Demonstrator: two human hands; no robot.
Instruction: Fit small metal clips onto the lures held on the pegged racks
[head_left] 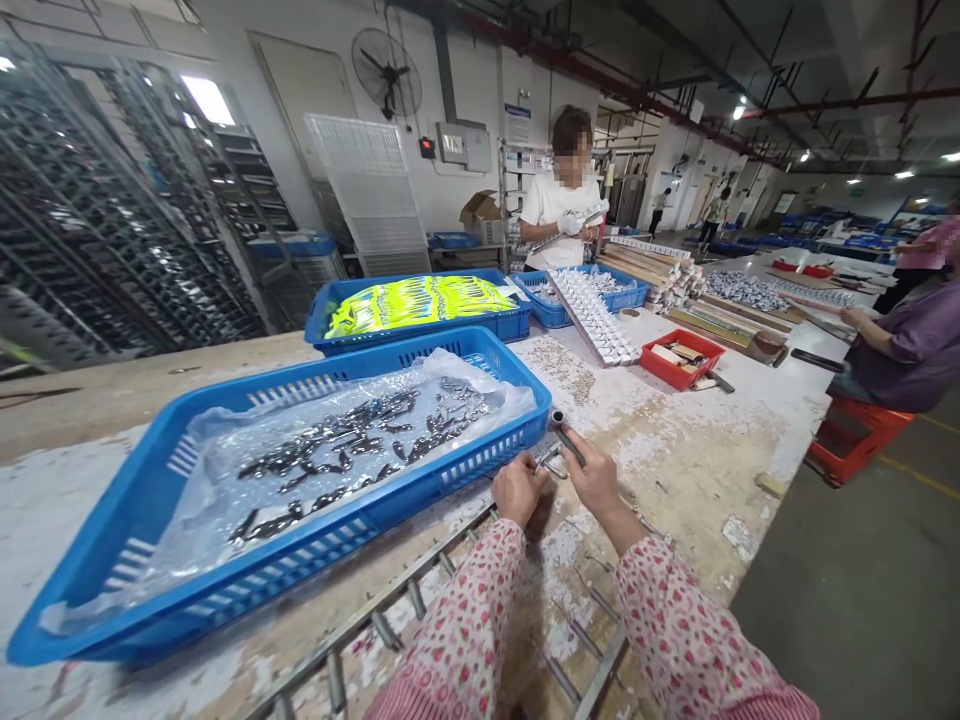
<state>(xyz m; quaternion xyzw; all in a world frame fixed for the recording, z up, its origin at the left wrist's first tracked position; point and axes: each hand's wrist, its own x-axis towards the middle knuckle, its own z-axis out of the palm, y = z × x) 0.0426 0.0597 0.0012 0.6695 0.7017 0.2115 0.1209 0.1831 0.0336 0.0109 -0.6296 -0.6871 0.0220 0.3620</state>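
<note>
My right hand [595, 482] is closed around a short dark tool with a round head [557, 419], perhaps a hammer; its exact kind is unclear. To its left, my left hand [519, 488] is curled shut at the far end of a metal rack [397, 598] with short pegs, and what its fingers pinch is hidden. A thin bright metal piece [555, 465] shows between the two hands. The rack lies on the worn table beneath my forearms. Beside my left hand stands a blue basket [450, 480], lined with clear plastic and holding several shiny dark parts [337, 455].
Behind the basket sits a blue tray [420, 335] of yellow-green packets. Farther back are a white studded strip [592, 315], another blue basket [637, 293] and a red tray [682, 358]. A person [566, 205] stands across the table; another [907, 340] sits at right.
</note>
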